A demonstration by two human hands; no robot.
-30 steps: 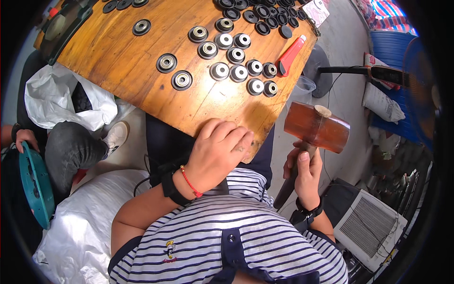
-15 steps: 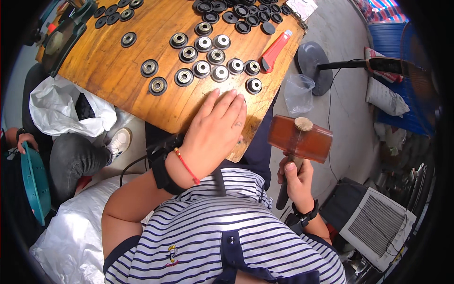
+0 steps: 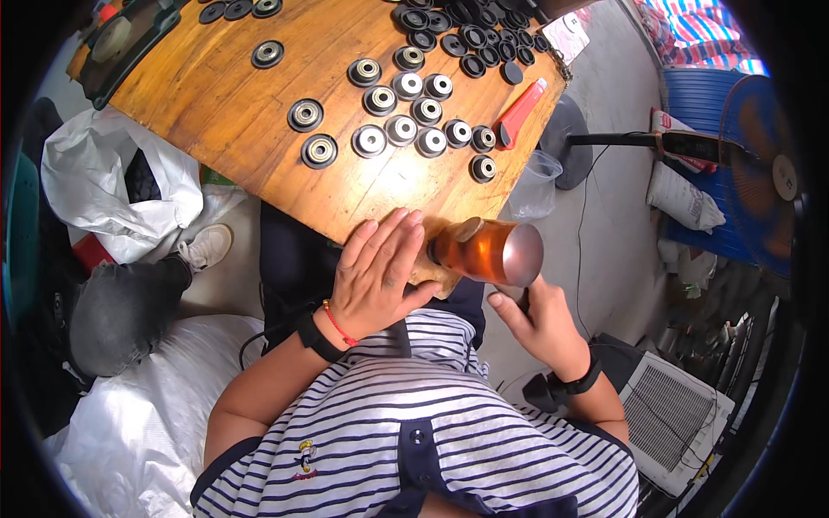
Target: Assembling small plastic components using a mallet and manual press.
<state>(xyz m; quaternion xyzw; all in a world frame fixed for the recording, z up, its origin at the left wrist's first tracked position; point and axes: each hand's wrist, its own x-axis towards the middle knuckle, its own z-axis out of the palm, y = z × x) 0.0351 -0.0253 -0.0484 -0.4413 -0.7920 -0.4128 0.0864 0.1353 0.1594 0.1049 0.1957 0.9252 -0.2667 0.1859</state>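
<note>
My right hand point(image 3: 550, 332) grips a mallet with an amber, see-through head point(image 3: 494, 251); the handle is mostly hidden behind the head. The mallet's left end is over the near corner of the wooden table point(image 3: 229, 112), where a small dark piece partly shows beside it. My left hand point(image 3: 376, 278) lies at the table edge just left of the mallet, fingers stretched and thumb apart, holding nothing visible. Beyond it stand several black round caps with metal bearings point(image 3: 370, 140) set in them.
A red utility knife point(image 3: 521, 114) lies near the table's right edge. Plain black caps point(image 3: 473, 66) crowd the far side. A fan point(image 3: 760, 164) stands on the right, a white sack point(image 3: 121, 190) at left, beside another person's leg point(image 3: 129, 315).
The mallet has swung left and turned, its head now over the table corner. My left hand has drawn nearer to me, and its thumb has spread. The whole view has shifted slightly.
</note>
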